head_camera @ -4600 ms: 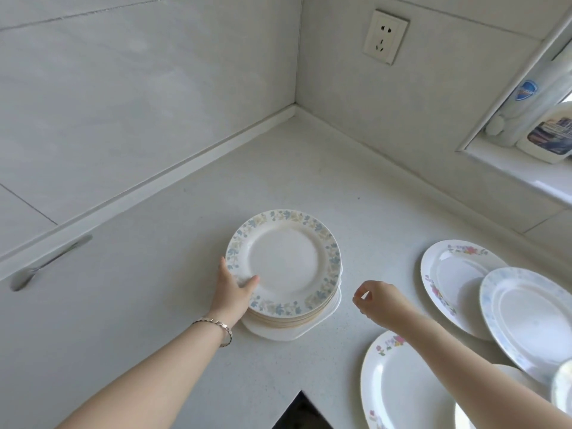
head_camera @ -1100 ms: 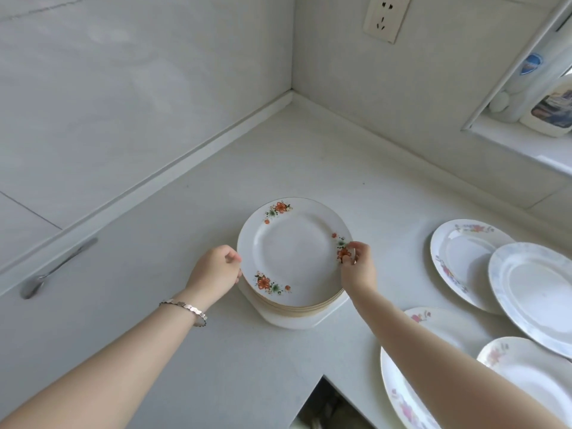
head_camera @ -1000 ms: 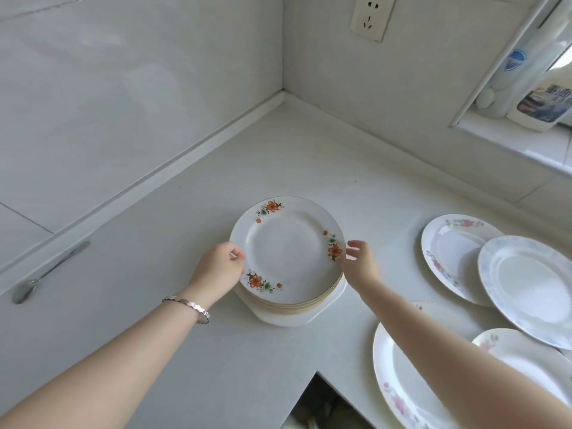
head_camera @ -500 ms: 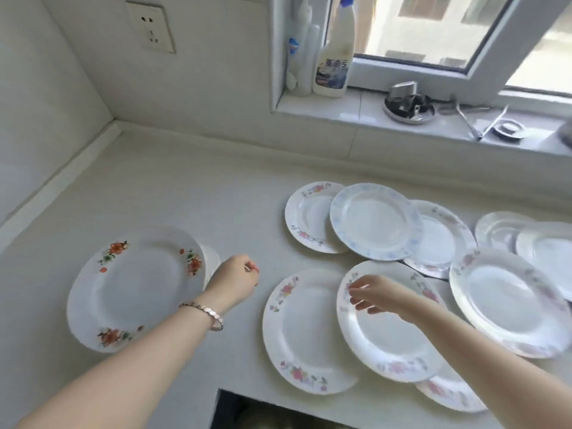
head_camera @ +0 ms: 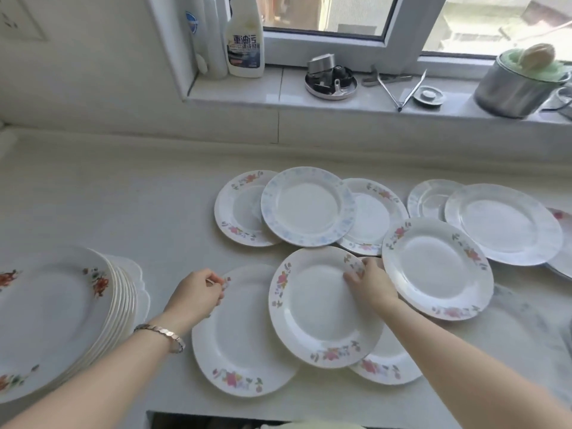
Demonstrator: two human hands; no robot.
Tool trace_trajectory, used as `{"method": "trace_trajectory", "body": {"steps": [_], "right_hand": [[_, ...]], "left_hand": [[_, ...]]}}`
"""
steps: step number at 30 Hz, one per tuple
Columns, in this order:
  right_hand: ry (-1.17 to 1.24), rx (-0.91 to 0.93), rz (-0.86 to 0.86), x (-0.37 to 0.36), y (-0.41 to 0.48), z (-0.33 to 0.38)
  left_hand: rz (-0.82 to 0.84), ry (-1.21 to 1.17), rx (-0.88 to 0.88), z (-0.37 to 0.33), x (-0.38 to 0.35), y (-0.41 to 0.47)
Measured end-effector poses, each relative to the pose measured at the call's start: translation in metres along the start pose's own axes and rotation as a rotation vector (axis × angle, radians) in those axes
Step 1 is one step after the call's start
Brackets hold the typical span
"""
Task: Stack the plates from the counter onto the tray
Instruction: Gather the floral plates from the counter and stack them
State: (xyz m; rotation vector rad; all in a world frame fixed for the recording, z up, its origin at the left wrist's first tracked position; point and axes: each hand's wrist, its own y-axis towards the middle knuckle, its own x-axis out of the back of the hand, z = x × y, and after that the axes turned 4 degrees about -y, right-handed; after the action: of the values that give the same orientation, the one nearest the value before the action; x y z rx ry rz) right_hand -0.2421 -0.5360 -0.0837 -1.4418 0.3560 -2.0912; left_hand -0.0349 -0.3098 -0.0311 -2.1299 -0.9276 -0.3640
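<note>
A stack of several plates, topped by an orange-flower plate, stands at the left on a white tray whose scalloped edge shows behind it. Many loose plates lie overlapping on the counter. My right hand has its fingers curled over the far rim of a pink-flower plate that rests on its neighbours. My left hand is loosely curled, its fingertips at the far rim of the front-left plate, with no grip visible.
More plates lie behind and to the right, among them a blue-rimmed plate and a large pink-flower plate. The window sill holds cleaner bottles, a metal dish, tongs and a steel pot. The counter's front edge is close.
After the orange-flower plate was set on the stack, my view swung right to the loose plates. My right hand moved onto the pink-flower plate's far rim; my left hand reached the front-left plate.
</note>
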Motion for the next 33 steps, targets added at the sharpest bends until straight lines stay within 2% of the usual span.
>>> {"method": "trace_trajectory", "body": {"steps": [6,10,17,25,29,33], "right_hand": [[0.032,0.002,0.049,0.002,0.009,-0.019],[0.232,0.078,0.062,0.003,0.002,-0.023],[0.468,0.102,0.025,0.017,-0.029,-0.008],[0.71,0.169,0.111,-0.019,-0.063,0.109],[0.767,0.195,0.228,-0.061,-0.091,0.18],[0.757,0.193,0.252,-0.109,-0.124,0.226]], "left_hand": [[-0.032,-0.053,0.038,0.013,0.01,-0.003],[-0.025,-0.026,0.039,0.022,0.016,-0.004],[-0.056,-0.052,0.001,0.027,0.027,-0.01],[-0.305,-0.16,-0.016,0.064,0.102,-0.035],[-0.437,-0.182,0.08,0.104,0.153,-0.053],[-0.519,-0.202,0.148,0.143,0.184,-0.073]]}}
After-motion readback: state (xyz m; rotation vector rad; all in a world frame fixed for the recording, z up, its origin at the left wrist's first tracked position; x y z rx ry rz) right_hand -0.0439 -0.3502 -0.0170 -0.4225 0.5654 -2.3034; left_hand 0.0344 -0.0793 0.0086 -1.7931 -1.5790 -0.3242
